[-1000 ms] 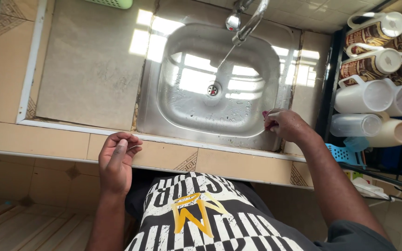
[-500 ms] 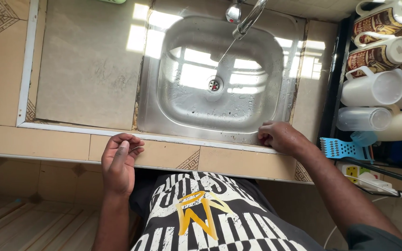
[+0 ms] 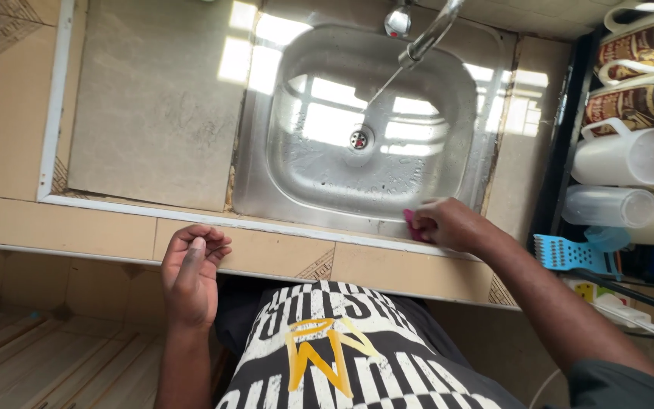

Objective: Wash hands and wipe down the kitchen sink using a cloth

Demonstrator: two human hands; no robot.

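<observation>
Since half a second ago the right hand (image 3: 452, 225) has slid a little along the near rim of the steel sink (image 3: 297, 170), and a small pink piece (image 3: 412, 226), perhaps a cloth or sponge, now shows under it. The right fingers (image 3: 427, 220) are curled over this pink piece, grasping it and pressing it against the sink's front edge. The left hand (image 3: 189, 273) has kept its place on the tan tiled front lip of the table (image 3: 77, 235), its fingers loosely bent and released, holding nothing. A thin stream runs from the tap (image 3: 429, 34) toward the drain (image 3: 359, 139). To the right, white jugs (image 3: 622, 155) lie on a rack, with a blue grater (image 3: 569, 254) below them.
</observation>
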